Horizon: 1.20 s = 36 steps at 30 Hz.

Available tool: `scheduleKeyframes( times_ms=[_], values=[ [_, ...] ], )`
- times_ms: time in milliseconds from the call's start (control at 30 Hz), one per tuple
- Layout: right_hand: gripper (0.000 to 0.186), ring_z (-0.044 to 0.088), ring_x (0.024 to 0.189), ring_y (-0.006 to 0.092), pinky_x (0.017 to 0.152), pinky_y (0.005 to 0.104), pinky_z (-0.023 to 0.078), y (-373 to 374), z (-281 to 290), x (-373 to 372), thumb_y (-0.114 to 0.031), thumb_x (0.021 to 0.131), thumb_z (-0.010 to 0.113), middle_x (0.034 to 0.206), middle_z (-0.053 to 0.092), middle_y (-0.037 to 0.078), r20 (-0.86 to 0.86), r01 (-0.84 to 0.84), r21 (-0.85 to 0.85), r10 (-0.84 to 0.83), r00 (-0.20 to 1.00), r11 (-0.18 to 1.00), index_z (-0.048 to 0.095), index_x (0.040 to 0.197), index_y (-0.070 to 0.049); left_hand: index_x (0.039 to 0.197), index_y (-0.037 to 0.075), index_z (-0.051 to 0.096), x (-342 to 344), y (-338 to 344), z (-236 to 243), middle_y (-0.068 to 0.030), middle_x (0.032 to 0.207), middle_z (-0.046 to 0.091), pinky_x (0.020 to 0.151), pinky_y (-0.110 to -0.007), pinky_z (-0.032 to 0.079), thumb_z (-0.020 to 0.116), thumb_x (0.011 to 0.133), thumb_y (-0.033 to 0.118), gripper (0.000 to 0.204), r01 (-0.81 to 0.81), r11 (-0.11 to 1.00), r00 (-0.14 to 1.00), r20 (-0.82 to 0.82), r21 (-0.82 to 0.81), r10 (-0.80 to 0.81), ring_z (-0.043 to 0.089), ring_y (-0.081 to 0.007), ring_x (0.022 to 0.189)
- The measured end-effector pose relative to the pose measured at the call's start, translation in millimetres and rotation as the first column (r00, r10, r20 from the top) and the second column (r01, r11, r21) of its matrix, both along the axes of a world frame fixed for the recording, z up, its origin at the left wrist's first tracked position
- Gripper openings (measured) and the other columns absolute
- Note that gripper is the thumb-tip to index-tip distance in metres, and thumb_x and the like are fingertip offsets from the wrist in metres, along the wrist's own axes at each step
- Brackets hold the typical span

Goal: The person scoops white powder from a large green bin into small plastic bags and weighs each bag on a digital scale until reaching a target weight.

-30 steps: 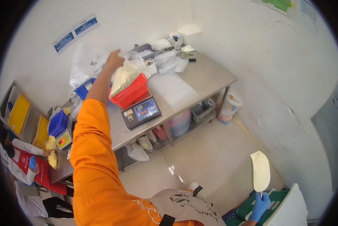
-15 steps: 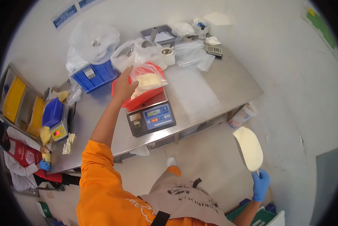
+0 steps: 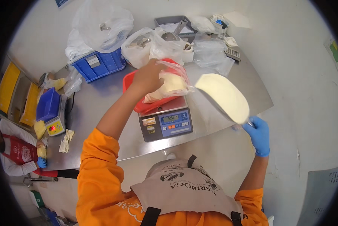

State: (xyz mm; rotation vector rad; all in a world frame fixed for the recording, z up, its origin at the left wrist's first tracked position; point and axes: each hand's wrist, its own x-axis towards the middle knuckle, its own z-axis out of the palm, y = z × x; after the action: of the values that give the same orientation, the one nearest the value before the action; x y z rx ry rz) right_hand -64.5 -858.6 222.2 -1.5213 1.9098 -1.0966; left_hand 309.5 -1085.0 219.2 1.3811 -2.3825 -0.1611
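My bare left hand point(image 3: 149, 78) is closed on the rim of a clear plastic bag point(image 3: 175, 83) that holds pale cream powder. The bag lies in a red tray point(image 3: 129, 83), and the tray rests on a digital scale point(image 3: 166, 124) with a blue panel. In its blue glove, my right hand point(image 3: 258, 136) grips the handle of a metal scoop point(image 3: 223, 96). Pale powder heaps the scoop, which is over the table's right front part, to the right of the bag and apart from it.
A blue crate point(image 3: 97, 66) with clear bags stands behind left. White bags with metal scoops point(image 3: 142, 45), a grey tray point(image 3: 174, 25), flat plastic bags point(image 3: 214, 54) and a calculator point(image 3: 233, 54) line the back. At far left a co-worker point(image 3: 20, 150) works beside a second scale point(image 3: 56, 126).
My right hand has brought the powder-filled scoop up and left, from beyond the table's edge to over the table. My left hand stays at the bag.
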Motion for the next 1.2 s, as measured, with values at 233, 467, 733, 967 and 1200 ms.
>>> scheduleKeyframes(
  times_ms=[233,467,733,967,1200],
  values=[
    [0.026,0.064,0.064,0.0306,0.061,0.0418,0.049,-113,31,37,-0.035,0.079,0.073,0.073,0.066,0.014,-0.521,-0.34,-0.005,0.288,0.804,0.94,0.071,0.081,-0.009,0.147,0.013,0.038,-10,-29,-3,-0.0218,0.131,0.054,0.088,-0.046,0.053,0.069,0.071,0.002,0.083,0.227,0.949,0.971,0.017,0.22,-0.237,0.06,-0.0401,0.112],
    [0.026,0.067,0.084,0.0342,0.073,0.0457,0.053,-199,57,90,-0.036,0.078,0.071,0.085,0.07,0.014,-0.791,-0.393,0.253,0.422,0.442,0.884,0.072,0.087,-0.011,0.136,0.014,0.055,4,-12,2,-0.0151,0.134,0.054,0.099,-0.043,0.048,0.071,0.075,0.015,0.064,0.143,0.986,0.989,-0.058,0.089,-0.139,0.056,-0.0341,0.12],
    [0.03,0.056,0.063,0.0243,0.063,0.0366,0.046,-159,5,30,-0.031,0.08,0.074,0.07,0.062,0.014,-0.368,-0.407,0.154,0.434,0.822,0.901,0.069,0.081,-0.002,0.121,0.011,0.066,7,-3,4,-0.0136,0.124,0.06,0.088,-0.037,0.051,0.071,0.079,0.014,0.042,0.129,0.979,0.917,-0.358,-0.155,-0.178,0.063,-0.0274,0.103],
    [0.029,0.045,0.06,0.0124,0.058,0.0316,0.041,-114,-17,22,-0.026,0.082,0.075,0.063,0.053,0.007,-0.143,-0.268,0.105,0.281,0.949,0.958,0.067,0.08,0.001,0.111,0.007,0.068,9,4,31,-0.0093,0.113,0.067,0.069,-0.029,0.051,0.069,0.082,0.007,0.029,0.013,0.996,0.833,-0.55,-0.09,-0.061,0.065,-0.018,0.083],
    [0.026,0.044,0.062,0.0095,0.057,0.0299,0.04,-96,5,28,-0.023,0.081,0.075,0.063,0.051,0.002,-0.005,-0.199,0.054,0.2,0.98,0.979,0.067,0.081,0.002,0.108,0.005,0.07,6,1,37,-0.008,0.107,0.07,0.066,-0.028,0.05,0.066,0.085,0.008,0.024,0.004,0.999,0.825,-0.565,-0.04,-0.026,0.064,-0.0149,0.078]
  ],
)
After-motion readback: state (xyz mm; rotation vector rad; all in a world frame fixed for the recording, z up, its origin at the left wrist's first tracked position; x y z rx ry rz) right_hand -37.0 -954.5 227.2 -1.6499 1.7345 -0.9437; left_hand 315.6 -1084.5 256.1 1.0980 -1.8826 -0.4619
